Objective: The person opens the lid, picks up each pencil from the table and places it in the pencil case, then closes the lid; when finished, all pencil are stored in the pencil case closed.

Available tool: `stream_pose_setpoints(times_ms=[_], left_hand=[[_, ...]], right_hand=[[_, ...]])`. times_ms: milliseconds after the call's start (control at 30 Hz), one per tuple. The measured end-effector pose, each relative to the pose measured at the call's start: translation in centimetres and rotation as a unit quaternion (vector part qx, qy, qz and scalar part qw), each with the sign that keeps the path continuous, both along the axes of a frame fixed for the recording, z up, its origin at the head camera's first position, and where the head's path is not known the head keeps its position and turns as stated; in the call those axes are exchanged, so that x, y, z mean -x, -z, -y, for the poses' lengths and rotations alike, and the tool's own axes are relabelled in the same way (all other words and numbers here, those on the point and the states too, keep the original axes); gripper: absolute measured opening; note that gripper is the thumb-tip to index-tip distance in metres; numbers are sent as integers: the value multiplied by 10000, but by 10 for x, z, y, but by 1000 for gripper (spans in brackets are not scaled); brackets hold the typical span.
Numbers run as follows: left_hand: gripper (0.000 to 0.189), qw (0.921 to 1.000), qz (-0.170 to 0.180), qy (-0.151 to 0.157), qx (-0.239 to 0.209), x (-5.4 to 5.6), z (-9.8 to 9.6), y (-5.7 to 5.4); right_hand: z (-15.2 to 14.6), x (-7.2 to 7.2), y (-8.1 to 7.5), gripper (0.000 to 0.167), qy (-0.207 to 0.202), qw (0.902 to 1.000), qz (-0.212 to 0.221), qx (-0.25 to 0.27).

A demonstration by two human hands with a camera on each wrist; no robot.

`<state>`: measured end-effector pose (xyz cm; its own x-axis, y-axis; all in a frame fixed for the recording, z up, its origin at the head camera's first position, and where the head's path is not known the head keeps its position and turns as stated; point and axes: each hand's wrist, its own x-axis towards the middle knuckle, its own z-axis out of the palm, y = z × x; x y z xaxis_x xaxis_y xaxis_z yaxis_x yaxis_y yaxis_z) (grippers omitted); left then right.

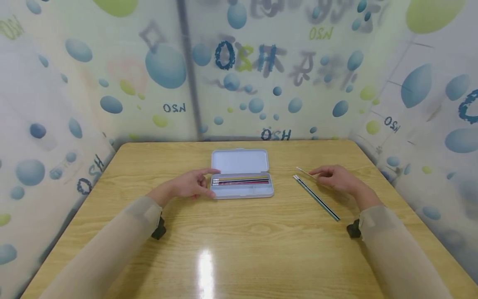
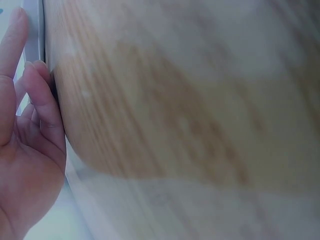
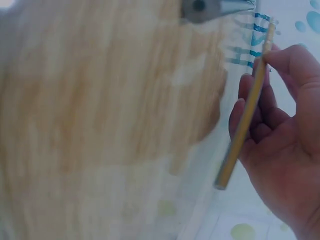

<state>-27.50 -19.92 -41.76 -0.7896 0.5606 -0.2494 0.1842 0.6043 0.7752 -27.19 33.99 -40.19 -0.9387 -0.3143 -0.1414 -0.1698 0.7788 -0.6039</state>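
A pale pencil case (image 1: 242, 192) lies open on the table, its lid (image 1: 240, 161) folded back. Several pencils (image 1: 240, 181) lie side by side in its rear compartment, with white ends to the left. My left hand (image 1: 189, 183) holds the case's left end, index finger at the far corner and thumb at the near one. My right hand (image 1: 337, 179) pinches a yellow pencil (image 3: 247, 110) between thumb and fingers, above the table to the right. Just left of that hand, dark-striped and teal pencils (image 1: 317, 198) lie slanted together on the tabletop.
The wood-grain table (image 1: 239, 241) is bounded by patterned walls (image 1: 239, 95) at the back and both sides. A small divider splits the case's front compartment. Dark wrist-camera mounts (image 1: 159, 229) sit under both sleeves.
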Motion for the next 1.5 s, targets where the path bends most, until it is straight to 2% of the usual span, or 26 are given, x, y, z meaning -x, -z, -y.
stream_pose_setpoints(times_ms=[200,433,700,900,1167,1367,1500], left_hand=[[91,10000,23,-16,14,2,0,0],[90,9999,80,-59,23,1,-1,-2],[90,9999,111,-76,21,2,-1,1],[89,9999,120,-87,15,2,0,1],[89,9998,138,-120,-30,0,0,-1],[88,9998,130,-132,-2,0,0,-2],[88,9998,158,-133,-56,-1,-2,-3]], right_hand=[[10,1,-7,37,-186,9993,-305,72],[37,2,-24,38,-517,9979,-262,297],[71,2,-32,37,-913,9939,-317,528],[92,7,-34,38,-1110,9920,-373,467],[122,17,-31,33,-1171,9920,-311,363],[147,22,-31,30,-1421,9886,-406,299],[162,25,-27,25,-1398,9884,-459,381]])
